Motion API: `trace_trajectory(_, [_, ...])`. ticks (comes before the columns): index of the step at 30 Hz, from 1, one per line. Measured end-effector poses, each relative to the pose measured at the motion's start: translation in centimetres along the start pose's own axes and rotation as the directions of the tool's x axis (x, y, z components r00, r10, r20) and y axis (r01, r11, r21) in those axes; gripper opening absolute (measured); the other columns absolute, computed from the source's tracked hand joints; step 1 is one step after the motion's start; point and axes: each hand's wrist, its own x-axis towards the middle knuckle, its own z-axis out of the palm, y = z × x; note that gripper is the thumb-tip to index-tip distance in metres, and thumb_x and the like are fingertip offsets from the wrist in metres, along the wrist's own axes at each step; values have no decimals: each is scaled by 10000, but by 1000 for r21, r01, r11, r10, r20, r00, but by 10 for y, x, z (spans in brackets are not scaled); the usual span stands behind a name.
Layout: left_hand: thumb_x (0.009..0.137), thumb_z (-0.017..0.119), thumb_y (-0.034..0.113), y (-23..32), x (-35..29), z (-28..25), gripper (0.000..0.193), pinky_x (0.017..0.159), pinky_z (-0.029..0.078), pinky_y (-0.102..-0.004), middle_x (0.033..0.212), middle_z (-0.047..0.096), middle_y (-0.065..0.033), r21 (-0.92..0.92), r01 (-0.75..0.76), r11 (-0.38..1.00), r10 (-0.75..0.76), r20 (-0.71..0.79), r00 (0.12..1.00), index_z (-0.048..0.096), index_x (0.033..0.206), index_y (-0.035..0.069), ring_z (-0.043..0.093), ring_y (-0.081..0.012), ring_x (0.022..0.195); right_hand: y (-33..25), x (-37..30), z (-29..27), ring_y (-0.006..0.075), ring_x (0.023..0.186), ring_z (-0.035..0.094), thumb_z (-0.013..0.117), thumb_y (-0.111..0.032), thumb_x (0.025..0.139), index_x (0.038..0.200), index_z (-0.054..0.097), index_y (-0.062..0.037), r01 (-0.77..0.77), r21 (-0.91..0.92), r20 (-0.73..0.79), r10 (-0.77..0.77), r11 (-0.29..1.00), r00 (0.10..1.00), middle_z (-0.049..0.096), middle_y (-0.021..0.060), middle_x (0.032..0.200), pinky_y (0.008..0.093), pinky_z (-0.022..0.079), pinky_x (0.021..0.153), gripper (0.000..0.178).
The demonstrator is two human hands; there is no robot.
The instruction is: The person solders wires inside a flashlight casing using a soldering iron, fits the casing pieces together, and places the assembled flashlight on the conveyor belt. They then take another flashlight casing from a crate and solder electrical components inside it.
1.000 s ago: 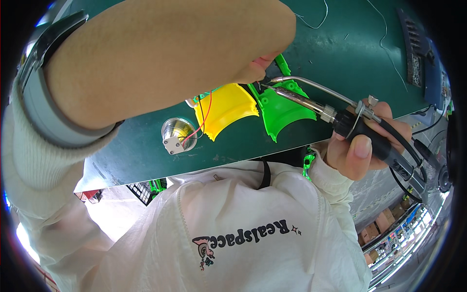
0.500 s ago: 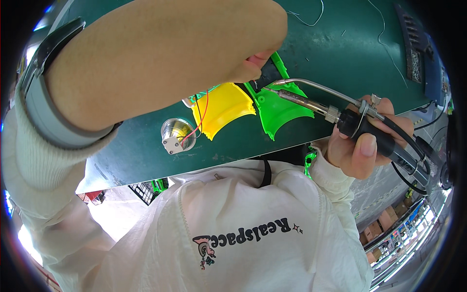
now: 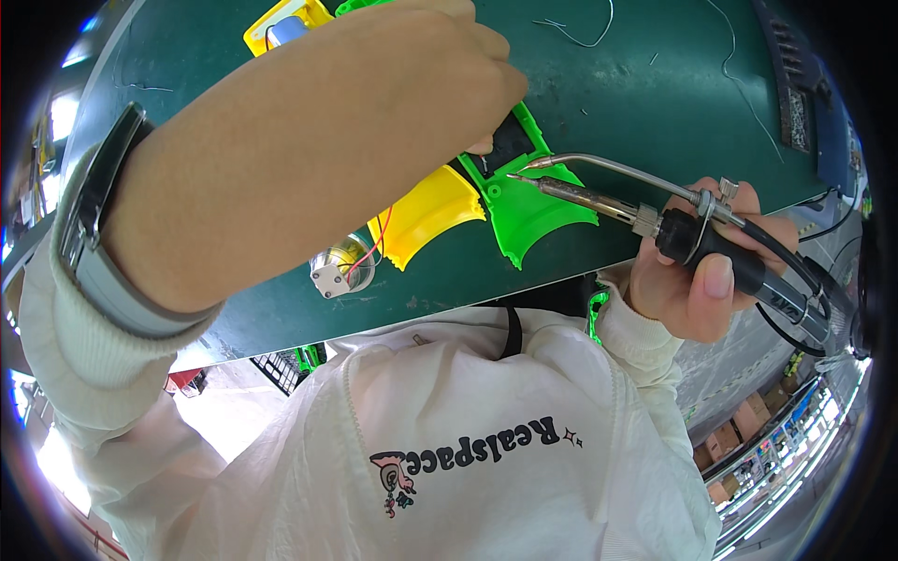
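My right hand (image 3: 706, 266) grips a black-handled soldering iron (image 3: 599, 199) with a thin curved metal tube clamped alongside. Its tip hovers over or touches the inner edge of a green plastic shell (image 3: 538, 210); which, I cannot tell. A black panel (image 3: 510, 145) sits inside the green frame. My left hand (image 3: 458, 70) reaches across above the shell, fingers curled downward, one fingertip showing at the frame's left edge; what they hold is hidden. Left of the green shell is a yellow shell (image 3: 430, 215), and next to it a silver round metal cup (image 3: 341, 266) with a red wire.
A yellow part (image 3: 281, 26) with a blue cylinder lies beyond my left forearm. Loose wire pieces (image 3: 599, 37) are scattered on the green tabletop (image 3: 645, 112). A dark tray (image 3: 795, 122) stands at the far right. The table's front edge runs close to my body.
My left hand and forearm have shifted toward me, uncovering the yellow part with the blue cylinder and covering more of the metal cup. The soldering iron has barely moved.
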Motion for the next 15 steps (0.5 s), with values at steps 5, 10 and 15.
trace_trajectory(5, [894, 623, 139, 10, 5, 22, 126, 847, 449, -346, 921, 581, -84, -66, 100, 993, -114, -258, 959, 591, 915, 20, 532, -252, 905, 2, -2, 0, 103, 465, 446, 712, -295, 761, 909, 511, -37, 9, -3, -34, -9, 1000, 999, 464, 78, 676, 200, 374, 401, 359])
trace_trajectory(10, [887, 606, 148, 10, 0, 46, 140, 807, 448, -359, 863, 552, -77, -146, 164, 976, -209, -392, 896, 552, 846, 26, 518, -270, 865, 0, -3, 4, 105, 470, 449, 712, -305, 767, 911, 506, -43, -5, 1, -52, 5, 1000, 999, 463, 80, 670, 200, 365, 401, 363])
trace_trajectory(15, [884, 608, 147, 6, -5, 50, 140, 793, 456, -375, 857, 554, -79, -155, 157, 975, -206, -385, 900, 554, 841, 26, 525, -270, 871, -4, -4, 9, 106, 466, 441, 710, -315, 772, 925, 498, -49, -35, -8, -14, 35, 999, 999, 459, 79, 668, 202, 363, 399, 372])
